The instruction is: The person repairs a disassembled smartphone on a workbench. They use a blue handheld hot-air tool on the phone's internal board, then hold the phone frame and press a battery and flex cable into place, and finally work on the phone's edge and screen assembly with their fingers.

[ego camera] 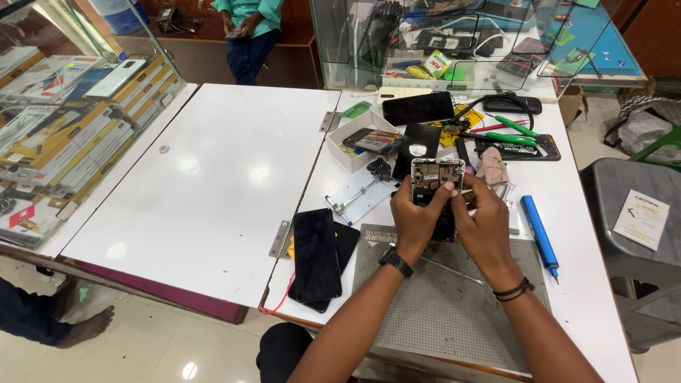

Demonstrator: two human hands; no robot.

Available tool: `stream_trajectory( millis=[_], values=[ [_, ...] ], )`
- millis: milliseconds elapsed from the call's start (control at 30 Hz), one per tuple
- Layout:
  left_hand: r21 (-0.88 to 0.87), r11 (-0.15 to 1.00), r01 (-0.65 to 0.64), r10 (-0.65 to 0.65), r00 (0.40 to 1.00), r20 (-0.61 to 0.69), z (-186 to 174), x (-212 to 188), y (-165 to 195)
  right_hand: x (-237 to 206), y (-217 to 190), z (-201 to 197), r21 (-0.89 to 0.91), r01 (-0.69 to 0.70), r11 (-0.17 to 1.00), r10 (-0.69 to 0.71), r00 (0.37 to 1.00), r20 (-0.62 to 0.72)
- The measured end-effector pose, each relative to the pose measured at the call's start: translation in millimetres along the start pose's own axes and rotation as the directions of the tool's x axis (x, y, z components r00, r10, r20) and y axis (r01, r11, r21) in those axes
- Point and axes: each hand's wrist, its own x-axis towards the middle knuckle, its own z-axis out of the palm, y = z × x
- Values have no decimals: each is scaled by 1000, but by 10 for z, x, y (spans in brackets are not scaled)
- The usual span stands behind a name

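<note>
An opened phone [437, 174] with its back cover off and its circuit board showing is held upright between both my hands, above a grey work mat [454, 312]. My left hand [416, 214] grips its left side, thumb over the board. My right hand [484, 218] wraps the right side, fingers pressed on the phone's lower part. I cannot tell whether a small tool is pinched in the right fingers. A black watch is on my left wrist, black bands on my right.
A blue electric screwdriver [539, 234] lies right of the mat. Two black phones [316, 255] lie stacked at left, by a metal clamp jig [358, 195]. A white box [363, 142], green-handled tools [512, 132] and phone parts crowd the back. A person stands beyond; a grey stool [635, 206] is right.
</note>
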Motion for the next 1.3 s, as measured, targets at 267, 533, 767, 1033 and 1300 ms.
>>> stream_trajectory(
  millis=[267, 533, 767, 1033, 1300],
  values=[
    [30, 1000, -7, 7, 1000, -9, 19, 5, 5, 0, 27, -9, -1, 8, 1000, -8, 1000, -22],
    [46, 999, -26, 26, 1000, -10, 26, -5, 11, 16, 37, -50, -18, -6, 1000, 6, 999, -38],
    [98, 992, -76, 77, 997, 0, 45, -17, -21, 29, 105, -61, -23, -10, 1000, 9, 999, -44],
    [69, 990, -120, 117, 992, 50, 44, -8, -36, 19, 206, 2, -131, -30, 991, 16, 995, -103],
    [98, 988, -116, 108, 990, 87, 89, -45, 39, 69, 324, 33, 21, -64, 998, 66, 991, -113]
  ],
)
